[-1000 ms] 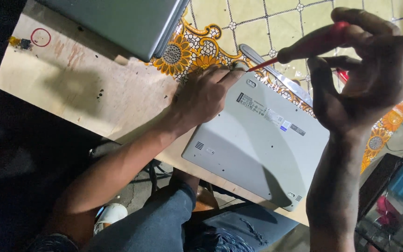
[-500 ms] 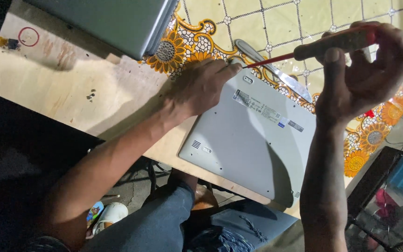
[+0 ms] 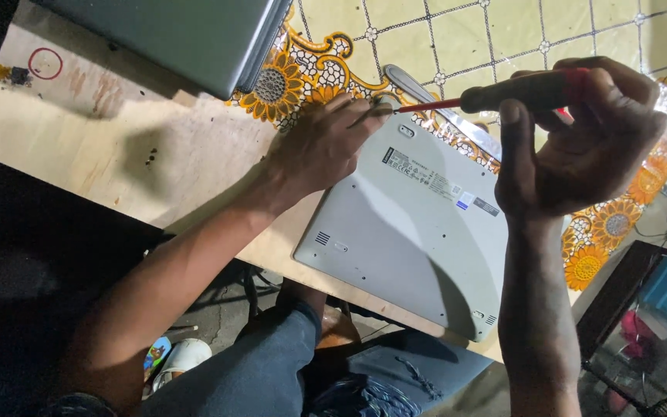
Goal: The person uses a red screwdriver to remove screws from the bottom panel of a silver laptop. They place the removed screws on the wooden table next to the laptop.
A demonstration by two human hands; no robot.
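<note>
While the left hand [image 3: 319,150] presses flat on the upturned laptop [image 3: 414,232], the right hand [image 3: 573,143] grips a screwdriver [image 3: 496,96], its tip hidden behind fingertips.

Plywood tabletop [image 3: 79,147], pale, stained, with a red drawn circle [image 3: 45,63]. Floral cloth [image 3: 457,38], yellow squares with sunflower border, covering its far part. Dark floor [image 3: 218,309] below. Glass-topped stand [image 3: 650,324] at lower right. Hard light, strong shadows.

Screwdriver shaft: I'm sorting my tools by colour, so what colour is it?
Red, shown in the head view: the screwdriver in the right hand.
</note>
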